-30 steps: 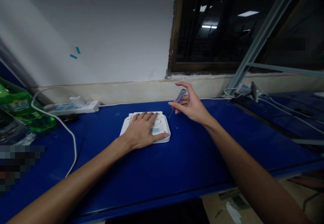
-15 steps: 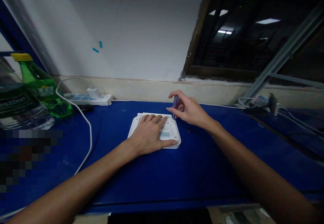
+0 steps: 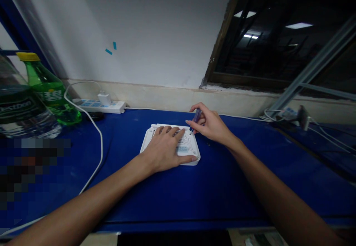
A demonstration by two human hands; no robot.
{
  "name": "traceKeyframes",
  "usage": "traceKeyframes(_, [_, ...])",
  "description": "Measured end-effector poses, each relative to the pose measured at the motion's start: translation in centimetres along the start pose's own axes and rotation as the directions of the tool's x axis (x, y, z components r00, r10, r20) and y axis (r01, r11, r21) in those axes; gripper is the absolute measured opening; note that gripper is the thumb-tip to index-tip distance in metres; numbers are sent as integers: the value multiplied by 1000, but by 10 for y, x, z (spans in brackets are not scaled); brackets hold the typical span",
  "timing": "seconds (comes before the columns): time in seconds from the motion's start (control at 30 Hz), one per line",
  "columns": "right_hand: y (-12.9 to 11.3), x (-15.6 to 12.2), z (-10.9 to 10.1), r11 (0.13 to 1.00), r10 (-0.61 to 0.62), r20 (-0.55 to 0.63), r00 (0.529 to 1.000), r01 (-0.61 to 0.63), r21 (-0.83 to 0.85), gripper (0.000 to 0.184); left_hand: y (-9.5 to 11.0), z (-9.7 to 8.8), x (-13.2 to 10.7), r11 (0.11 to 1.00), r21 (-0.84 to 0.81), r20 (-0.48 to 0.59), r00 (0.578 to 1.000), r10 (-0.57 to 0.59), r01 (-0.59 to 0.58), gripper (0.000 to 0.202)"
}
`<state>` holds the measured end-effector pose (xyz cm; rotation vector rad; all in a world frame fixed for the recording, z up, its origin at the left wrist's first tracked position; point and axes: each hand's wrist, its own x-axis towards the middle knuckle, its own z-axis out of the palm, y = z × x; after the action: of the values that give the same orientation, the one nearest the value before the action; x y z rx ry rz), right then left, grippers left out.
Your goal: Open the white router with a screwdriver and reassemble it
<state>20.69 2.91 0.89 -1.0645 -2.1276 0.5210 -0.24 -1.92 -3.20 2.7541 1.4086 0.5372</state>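
Note:
A white router-like box (image 3: 191, 148) with vent holes and a pale blue label lies flat on the blue table. My left hand (image 3: 164, 148) rests on it, fingers spread over the top and thumb along the near right edge. In my right hand (image 3: 208, 123) is a screwdriver (image 3: 197, 115) with a purple handle, pinched between thumb and fingers. Its shaft leans, and the tip is at the box's far right corner. Whether the tip sits in a screw is too small to tell. Tiny dark specks (image 3: 208, 145) lie to the right of the box.
A white power strip (image 3: 116, 107) with a plugged-in charger (image 3: 104, 97) stands by the wall. A white cable (image 3: 100, 142) runs down the left side. Green-labelled water bottle (image 3: 22, 109) and green soda bottle (image 3: 52, 94) stand at left. Cables and a metal frame (image 3: 300, 85) are at right.
The screwdriver was upright and now leans, its handle tipped to the right. My right hand has shifted slightly right and down. My left hand stays on the box.

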Motion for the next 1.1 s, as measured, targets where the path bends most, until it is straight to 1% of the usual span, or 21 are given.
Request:
traceKeyframes(0.07, [-2,0,3,993,-32,-11,999,31,-117,30,0,1,0,1000,7,-6,1000,4,-4,96])
traceKeyframes(0.1, [-4,1,4,976,-57,-51,997,45,-215,26,0,2,0,1000,10,-8,1000,7,-7,96])
traceKeyframes(0.13, [-8,2,5,943,-83,-106,991,43,-330,27,0,2,0,1000,13,-10,1000,9,-9,96])
traceKeyframes(0.2, [-16,3,6,838,-115,-197,974,-12,-546,39,0,2,0,1000,17,-12,1000,12,-11,95])
traceKeyframes(0.23, [-20,4,6,788,-110,-218,970,-48,-613,45,0,2,0,1000,18,-11,1000,14,-14,95])
traceKeyframes(0.27, [-23,5,6,757,-95,-220,971,-73,-649,47,1,1,0,1000,17,-12,1000,17,-17,95])
traceKeyframes(0.3, [-26,6,6,752,-75,-197,978,-74,-654,47,1,1,0,1000,15,-14,1000,18,-18,95])
traceKeyframes(0.33, [-28,7,5,773,-57,-155,986,-54,-632,44,1,1,0,1000,12,-15,1000,21,-21,94])
traceKeyframes(0.43, [-30,8,0,878,-52,9,999,50,-476,28,1,0,0,1000,7,-21,1000,23,-23,94])
traceKeyframes(0.47, [-29,8,-3,901,-71,61,996,90,-424,29,1,0,0,1000,7,-22,999,26,-26,94])
traceKeyframes(0.53, [-27,7,-7,924,-118,146,982,163,-345,45,2,0,0,999,9,-22,999,34,-34,94])
traceKeyframes(0.57, [-26,6,-8,929,-140,170,975,189,-317,53,2,0,0,999,11,-21,999,36,-36,94])
traceKeyframes(0.63, [-22,6,-7,936,-157,153,976,196,-291,62,2,-1,0,999,13,-15,999,42,-42,94])
traceKeyframes(0.67, [-20,6,-6,939,-147,111,983,174,-297,59,2,-1,0,999,14,-12,999,43,-42,95])
traceKeyframes(0.77, [-14,9,1,944,-112,-32,993,96,-316,32,1,-1,0,999,16,-1,999,44,-44,96])
traceKeyframes(0.8, [-13,9,3,947,-111,-52,993,90,-310,28,1,-1,0,999,16,2,999,44,-44,96])
traceKeyframes(0.87, [-12,10,5,949,-141,-38,989,124,-290,32,1,-2,0,999,15,4,999,43,-43,97])
traceKeyframes(0.97, [-13,9,4,941,-197,12,980,192,-279,56,2,-2,0,999,14,7,999,41,-41,97])
traceKeyframes(1.0, [-13,9,4,938,-203,17,979,199,-284,60,2,-2,0,999,13,9,999,40,-40,96])
traceKeyframes(1.03, [-13,9,4,934,-204,12,979,199,-297,57,2,-2,0,999,13,11,999,40,-40,95])
traceKeyframes(1.1, [-11,9,6,924,-203,-18,979,185,-334,41,2,-2,0,999,14,17,999,38,-39,94])
